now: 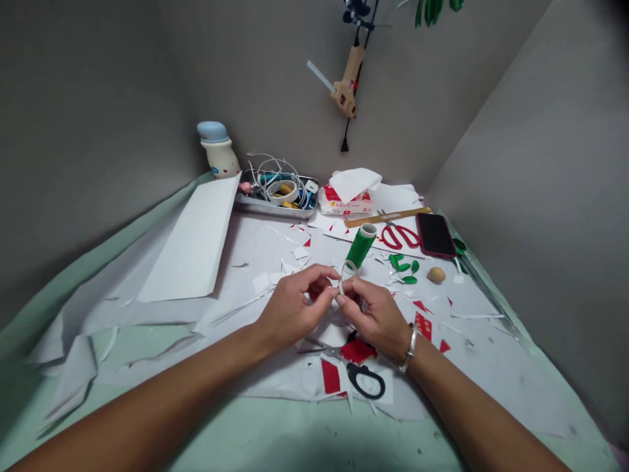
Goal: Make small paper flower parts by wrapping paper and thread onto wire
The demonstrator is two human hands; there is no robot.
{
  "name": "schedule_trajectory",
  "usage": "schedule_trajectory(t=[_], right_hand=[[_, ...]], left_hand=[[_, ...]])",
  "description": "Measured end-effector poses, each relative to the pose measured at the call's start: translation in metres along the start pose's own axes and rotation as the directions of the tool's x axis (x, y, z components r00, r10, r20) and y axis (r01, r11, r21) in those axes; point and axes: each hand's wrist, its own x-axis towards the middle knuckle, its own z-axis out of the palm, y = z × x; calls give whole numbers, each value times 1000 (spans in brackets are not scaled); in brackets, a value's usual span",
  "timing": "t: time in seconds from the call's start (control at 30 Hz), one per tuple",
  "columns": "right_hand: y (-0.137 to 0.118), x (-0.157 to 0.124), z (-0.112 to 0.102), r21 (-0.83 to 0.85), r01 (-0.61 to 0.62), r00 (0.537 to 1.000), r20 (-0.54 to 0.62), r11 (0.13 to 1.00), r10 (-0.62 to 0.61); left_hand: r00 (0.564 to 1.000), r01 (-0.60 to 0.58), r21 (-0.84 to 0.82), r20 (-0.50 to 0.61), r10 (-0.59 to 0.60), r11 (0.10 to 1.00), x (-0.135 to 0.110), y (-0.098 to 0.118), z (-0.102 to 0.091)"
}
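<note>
Head view: your left hand (pixel 289 308) and right hand (pixel 374 316) meet above the white work sheet (pixel 230 255), fingertips closed in a pinch on a narrow white paper loop (pixel 341 276) (part of it hidden behind your fingers). A green spool (pixel 360 246) stands just beyond the loop; black-handled scissors (pixel 354 371) lie below your hands, beside red paper scraps (pixel 330 377).

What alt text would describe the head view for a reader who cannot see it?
The left hand and right hand pinch a narrow white strip curled into a loop over white paper littered with red and white scraps. A green spool, red-handled scissors and black-handled scissors lie nearby, and a hot glue gun hangs on the wall behind.
</note>
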Motion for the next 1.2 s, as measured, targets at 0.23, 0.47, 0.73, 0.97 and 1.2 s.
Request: schedule_trajectory(t=[0.23,0.47,0.73,0.97,1.2], right_hand=[[1,0,-2,-28,-6,1000,29,1000,7],[5,-1,-1,-66,28,999,47,997,-25],[5,0,-2,-109,84,994,72,990,-76],[6,-1,-1,-101,17,1000,25,995,-14],[-1,-2,-4,90,-62,997,-48,994,66]], left_hand=[[1000,15,19,13,-15,1000,1,-1,1],[1000,13,27,22,-13,1000,1,-2,1],[998,59,1,19,-59,998,2,0,1],[992,110,-57,62,-107,992,5,3,-2],[988,152,-209,72,-139,966,5,1,-5]])
